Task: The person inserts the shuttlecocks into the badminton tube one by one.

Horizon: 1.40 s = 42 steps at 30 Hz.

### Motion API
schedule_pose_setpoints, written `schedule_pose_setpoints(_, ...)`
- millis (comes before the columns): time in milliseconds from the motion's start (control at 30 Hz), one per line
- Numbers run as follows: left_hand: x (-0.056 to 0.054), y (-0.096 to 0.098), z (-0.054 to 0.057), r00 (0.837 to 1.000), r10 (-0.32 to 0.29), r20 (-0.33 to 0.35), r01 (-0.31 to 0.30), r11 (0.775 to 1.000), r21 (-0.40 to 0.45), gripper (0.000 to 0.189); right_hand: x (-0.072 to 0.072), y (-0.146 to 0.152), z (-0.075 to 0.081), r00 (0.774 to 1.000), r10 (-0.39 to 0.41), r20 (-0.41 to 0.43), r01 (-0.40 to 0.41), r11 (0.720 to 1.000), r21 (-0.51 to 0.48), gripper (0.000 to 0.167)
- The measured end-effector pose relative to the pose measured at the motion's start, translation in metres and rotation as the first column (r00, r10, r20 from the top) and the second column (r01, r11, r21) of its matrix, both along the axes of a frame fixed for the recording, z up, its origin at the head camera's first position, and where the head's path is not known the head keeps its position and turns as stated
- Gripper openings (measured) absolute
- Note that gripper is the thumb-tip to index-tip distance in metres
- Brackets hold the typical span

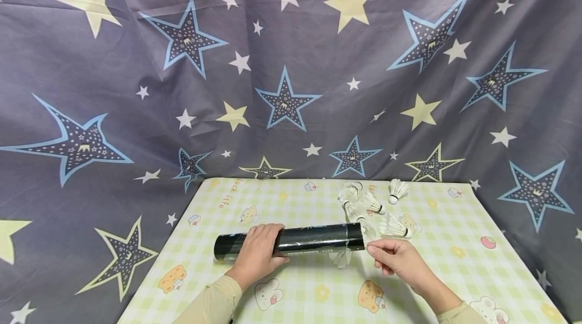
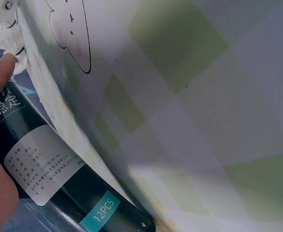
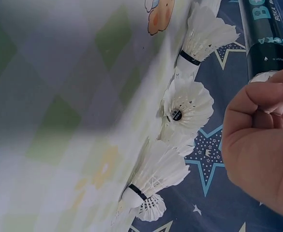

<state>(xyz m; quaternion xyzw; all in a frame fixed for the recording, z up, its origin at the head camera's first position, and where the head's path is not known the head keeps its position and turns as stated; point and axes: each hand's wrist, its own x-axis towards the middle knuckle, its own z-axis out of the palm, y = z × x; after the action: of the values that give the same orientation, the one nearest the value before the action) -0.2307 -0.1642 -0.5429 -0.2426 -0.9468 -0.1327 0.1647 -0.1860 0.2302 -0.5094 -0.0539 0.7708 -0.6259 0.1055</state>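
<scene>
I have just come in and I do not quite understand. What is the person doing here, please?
A person's left hand grips a dark tube, held on its side above or on the patterned table. The right hand is at the tube's right end, seemingly pinching a white thing there, mostly hidden by the fingers. Several loose shuttlecocks lie beyond that end, one of them apart near the table's far edge.
</scene>
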Motion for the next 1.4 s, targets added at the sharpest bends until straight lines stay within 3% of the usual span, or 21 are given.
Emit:
schedule_pose_setpoints(600,0.004,0.001,0.002,0.999,0.004,0.035,-0.004,1.0,0.013,0.087,0.002,-0.012,0.0,0.997,0.049,-0.057,-0.048,0.999,0.02,0.037)
schedule_pose_setpoints(833,0.004,0.002,0.003,0.999,-0.007,0.038,0.007,1.0,0.011,0.087,0.003,-0.018,-0.002,0.992,0.104,-0.076,-0.104,0.995,0.0,0.034)
schedule_pose_setpoints(1000,0.004,0.002,0.003,0.999,-0.006,0.037,0.006,1.0,0.008,0.087,0.003,-0.021,-0.002,0.986,0.143,-0.08,-0.145,0.989,-0.016,0.03)
schedule_pose_setpoints(1400,0.003,0.001,0.001,0.999,-0.021,0.03,0.021,1.0,0.009,0.086,0.003,-0.021,-0.003,0.986,0.155,-0.06,-0.156,0.988,-0.013,0.03)
